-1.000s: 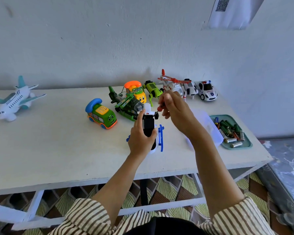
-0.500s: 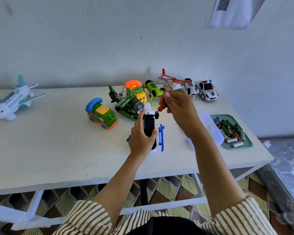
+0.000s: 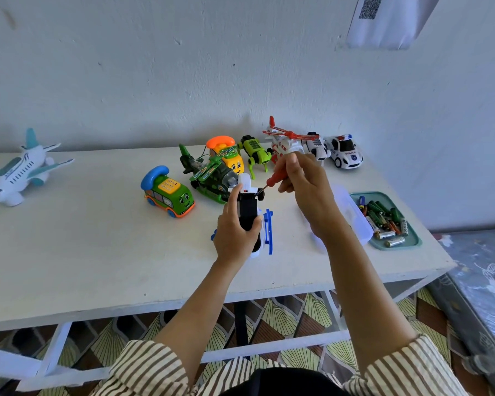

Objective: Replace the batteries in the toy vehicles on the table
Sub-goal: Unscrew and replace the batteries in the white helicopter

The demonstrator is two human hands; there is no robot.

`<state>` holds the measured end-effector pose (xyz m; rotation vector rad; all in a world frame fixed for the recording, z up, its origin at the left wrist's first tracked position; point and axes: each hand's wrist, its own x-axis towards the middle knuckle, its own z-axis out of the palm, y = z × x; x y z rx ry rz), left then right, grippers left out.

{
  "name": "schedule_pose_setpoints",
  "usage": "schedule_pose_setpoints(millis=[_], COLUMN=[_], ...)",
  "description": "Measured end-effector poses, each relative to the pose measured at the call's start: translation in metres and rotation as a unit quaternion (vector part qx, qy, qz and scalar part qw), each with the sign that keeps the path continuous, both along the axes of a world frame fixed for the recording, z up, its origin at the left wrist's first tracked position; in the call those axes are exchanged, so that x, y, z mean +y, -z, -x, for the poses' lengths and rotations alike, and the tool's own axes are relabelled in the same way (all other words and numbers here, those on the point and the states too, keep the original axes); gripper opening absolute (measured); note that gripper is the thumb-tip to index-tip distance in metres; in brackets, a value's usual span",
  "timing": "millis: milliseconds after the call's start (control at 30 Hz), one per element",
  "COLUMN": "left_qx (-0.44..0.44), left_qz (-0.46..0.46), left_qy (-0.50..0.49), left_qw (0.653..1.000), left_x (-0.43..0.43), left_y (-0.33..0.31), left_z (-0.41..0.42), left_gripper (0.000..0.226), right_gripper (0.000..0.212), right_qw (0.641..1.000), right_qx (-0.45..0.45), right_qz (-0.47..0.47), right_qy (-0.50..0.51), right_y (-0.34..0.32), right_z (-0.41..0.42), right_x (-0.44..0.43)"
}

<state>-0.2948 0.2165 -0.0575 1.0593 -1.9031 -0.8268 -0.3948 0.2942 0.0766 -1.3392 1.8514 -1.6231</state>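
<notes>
My left fingers [image 3: 232, 197] curl round the toy [image 3: 249, 212], smooth white plastic with blue skids, turned belly-up so its flat black underside faces me at the middle of the white desk [image 3: 97, 252]; whether it rests there or hangs just above, I cannot tell. My right fingers [image 3: 293, 167] pinch the red handle of a screwdriver [image 3: 274, 180], its thin metal tip at the toy's far end, the screw too small to see. My right arm hides part of a clear box [image 3: 352, 212] beside a green tray [image 3: 415, 242] of cylindrical batteries [image 3: 383, 221].
</notes>
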Motion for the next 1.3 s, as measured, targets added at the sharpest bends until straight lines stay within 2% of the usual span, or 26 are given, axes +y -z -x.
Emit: schedule_pose_setpoints(millis=[133,300,400,500,633,700,767,800,900,1067,1167,1300], left_qx=[0.005,0.002,0.005,0.025,0.053,0.059,0.057,0.056,0.04,0.019,0.018,0.034], left_qz=[-0.004,0.01,0.018,0.012,0.003,0.004,0.005,0.006,0.025,0.034,0.035,0.01], left_qy=[-0.012,-0.036,-0.053,-0.073,-0.081,-0.076,-0.073,-0.069,-0.059,-0.043,-0.036,-0.066], left_qw=[1.0,0.999,0.998,0.997,0.995,0.995,0.996,0.996,0.997,0.998,0.999,0.997], left_x=[0.001,0.004,0.009,0.012,0.012,0.007,0.0,-0.002,-0.005,-0.007,-0.009,-0.011], left_y=[0.001,0.002,-0.001,-0.002,-0.002,-0.003,-0.004,-0.004,-0.004,-0.003,-0.004,-0.005], left_z=[0.0,0.002,0.004,0.005,0.003,0.003,0.002,0.002,0.003,0.005,0.005,0.004], left_gripper=[0.074,0.073,0.072,0.071,0.072,0.074,0.076,0.076,0.076,0.075,0.074,0.072], right_gripper=[0.02,0.023,0.02,0.009,0.012,0.023,0.019,0.017,0.03,0.016,0.016,0.033], right_qw=[0.999,0.998,0.999,1.0,0.999,0.999,0.996,0.995,0.998,0.998,0.998,0.997], right_qx=[0.047,-0.05,-0.004,0.015,0.029,-0.02,-0.065,-0.064,-0.021,0.033,-0.011,-0.037], right_qz=[-0.002,0.043,0.025,0.017,0.025,0.034,0.045,0.047,0.045,0.029,0.038,0.039], right_qy=[-0.003,-0.001,-0.022,-0.021,-0.026,-0.033,-0.047,-0.053,-0.05,-0.035,-0.049,-0.057], right_y=[0.0,-0.007,-0.005,-0.003,-0.005,-0.007,-0.01,-0.01,-0.01,-0.007,-0.005,0.004], right_z=[-0.001,0.001,0.0,-0.001,-0.002,-0.003,-0.004,-0.003,-0.004,-0.005,-0.003,-0.001], right_x=[0.001,0.007,0.007,0.004,0.003,0.003,0.002,0.0,-0.006,-0.01,-0.008,-0.009])
